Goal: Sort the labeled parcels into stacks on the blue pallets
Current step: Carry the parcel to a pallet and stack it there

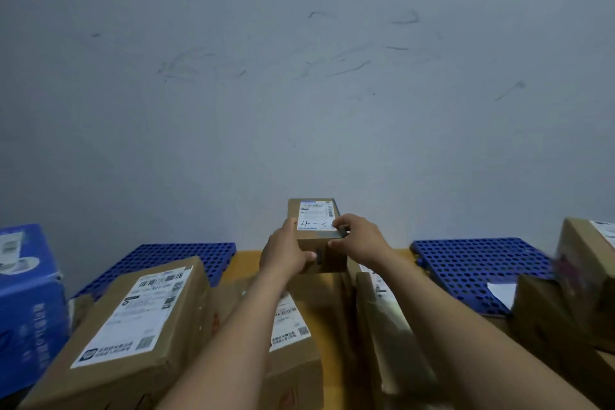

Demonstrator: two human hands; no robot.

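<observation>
I hold a small brown cardboard parcel (316,220) in front of the wall, its white label marked "4-3" facing up. My left hand (284,251) grips its left side with the thumb along the bottom edge. My right hand (357,236) grips its right side, fingers curled over the label's corner. Two blue perforated pallets lie against the wall: one at the left (173,260), one at the right (472,263). A large labeled parcel (133,323) sits below at the left, partly over the left pallet.
A blue printed carton (26,303) stands at the far left. More brown parcels lie under my arms (293,343) and at the right (585,263). A white slip (501,291) lies on the right pallet. A scuffed grey wall (299,93) is close ahead.
</observation>
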